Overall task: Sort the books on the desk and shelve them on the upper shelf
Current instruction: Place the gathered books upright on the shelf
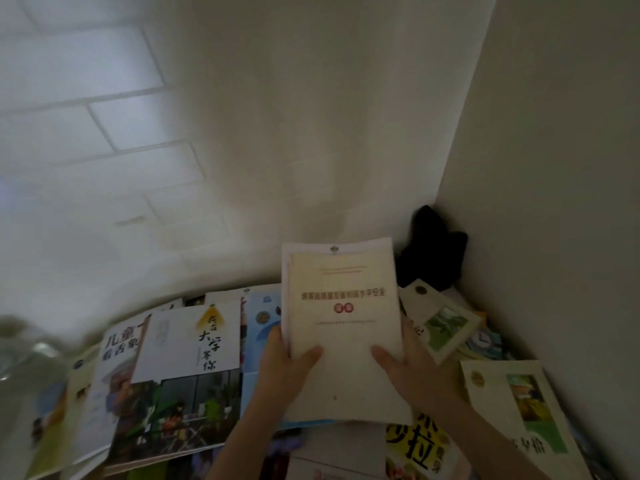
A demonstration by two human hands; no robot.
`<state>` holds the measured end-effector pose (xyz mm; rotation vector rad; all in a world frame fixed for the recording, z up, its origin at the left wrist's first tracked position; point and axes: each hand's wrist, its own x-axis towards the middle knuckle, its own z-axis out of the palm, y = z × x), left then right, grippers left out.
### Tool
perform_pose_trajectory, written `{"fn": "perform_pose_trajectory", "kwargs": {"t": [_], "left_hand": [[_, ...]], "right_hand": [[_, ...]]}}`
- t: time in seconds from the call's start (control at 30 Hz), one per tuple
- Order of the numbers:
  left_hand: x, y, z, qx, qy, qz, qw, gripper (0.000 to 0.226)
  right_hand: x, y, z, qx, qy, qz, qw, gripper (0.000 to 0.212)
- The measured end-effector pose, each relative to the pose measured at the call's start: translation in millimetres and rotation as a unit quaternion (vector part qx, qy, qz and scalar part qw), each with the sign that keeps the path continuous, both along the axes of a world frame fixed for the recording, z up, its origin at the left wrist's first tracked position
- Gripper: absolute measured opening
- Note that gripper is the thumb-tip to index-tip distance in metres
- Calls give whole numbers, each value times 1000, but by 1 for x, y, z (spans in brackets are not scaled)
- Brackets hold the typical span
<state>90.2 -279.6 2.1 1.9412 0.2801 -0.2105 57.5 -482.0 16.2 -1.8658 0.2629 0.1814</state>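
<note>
Both hands lift a thin cream paper booklet [343, 327] with red title lettering above the book-strewn desk.

The left hand [287, 368] and right hand [412, 372] clamp its side edges, thumbs on the cover (other fingers hidden behind). More pages sit behind it. A white book with black calligraphy [188, 341] lies toward the desk's left; a black object [433, 247] in the far right corner is unidentifiable.

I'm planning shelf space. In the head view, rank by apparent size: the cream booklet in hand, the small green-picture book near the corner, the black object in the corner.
1. Cream booklet, though it is nearest the camera.
2-3. Green-picture book and black object look alike; unranked.
</note>
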Motion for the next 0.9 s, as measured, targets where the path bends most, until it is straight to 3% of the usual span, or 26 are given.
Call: {"fn": "perform_pose_trajectory", "kwargs": {"t": [0.13,0.23,0.3,0.4,0.53,0.7,0.77,0.83,0.9], "left_hand": [[-2,49,-8,91,91,40,991,47],[7,73,-28,255,134,8,957,65],[9,79,-34,308,133,-28,942,73],[10,77,-40,242,119,-26,963,71],[11,76,-47,181,120,1,976,71],[16,70,-45,156,126,-1,980,86],[9,55,-33,96,110,0,989,72],[2,38,-25,30,96,-2,995,56],[-1,22,-22,-12,69,-14,997,56]], "right_hand": [[23,50,-16,-20,71,65,995,30],[33,79,-46,-54,131,73,987,45],[39,84,-68,-73,146,65,984,51],[44,82,-75,-54,158,37,985,58],[35,82,-52,-14,134,23,991,43],[24,68,-45,-13,79,17,997,58],[18,58,-41,-4,55,2,998,61],[12,41,-37,-2,32,4,999,79],[6,22,-30,5,31,-7,999,96]]}}
